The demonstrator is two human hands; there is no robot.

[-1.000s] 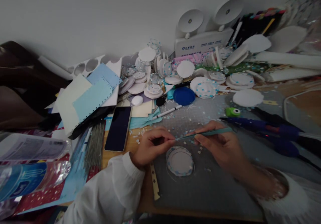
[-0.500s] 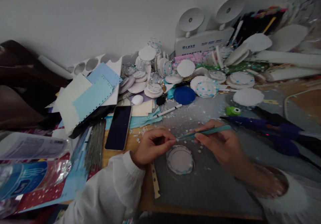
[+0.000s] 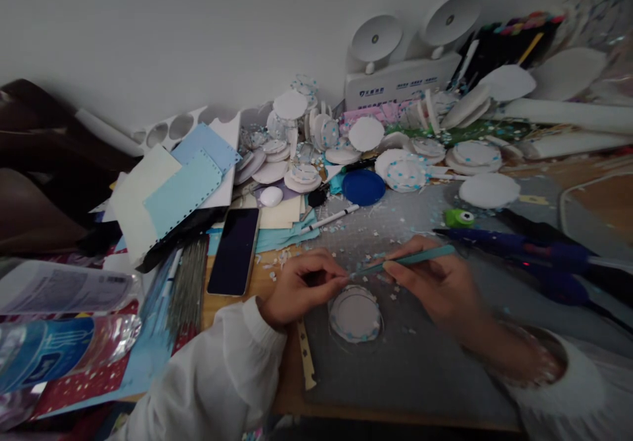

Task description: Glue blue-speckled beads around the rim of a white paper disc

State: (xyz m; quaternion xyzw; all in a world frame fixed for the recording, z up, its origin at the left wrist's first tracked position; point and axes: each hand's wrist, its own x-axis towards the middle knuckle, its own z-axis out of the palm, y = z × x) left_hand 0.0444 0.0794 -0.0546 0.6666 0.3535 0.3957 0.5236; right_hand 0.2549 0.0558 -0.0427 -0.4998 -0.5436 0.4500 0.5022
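Note:
My right hand (image 3: 435, 279) grips a pair of teal tweezers (image 3: 420, 256), their tips pointing left toward my left fingertips. My left hand (image 3: 309, 283) is closed in a pinch at the tweezers' tips; whatever sits between thumb and finger is too small to make out. Just below both hands lies a round white disc (image 3: 356, 316) with small blue dots around its rim and a thin thread-like loop about it. Tiny white and pale blue paper shapes (image 3: 394, 289) are scattered on the grey cutting mat (image 3: 410, 375) around the disc.
A phone (image 3: 233, 251), a pen (image 3: 330, 218) and a strip with star-shaped holes (image 3: 306, 358) lie to the left. At right are a green punch (image 3: 459, 217) and a glue gun (image 3: 524, 250) with a red light. White discs (image 3: 366, 134) are heaped behind. Bottles (image 3: 64, 349) lie far left.
Hardly anything differs. The tweezers' tips have drawn back slightly to the right from my left fingertips; both hands stay in nearly the same place.

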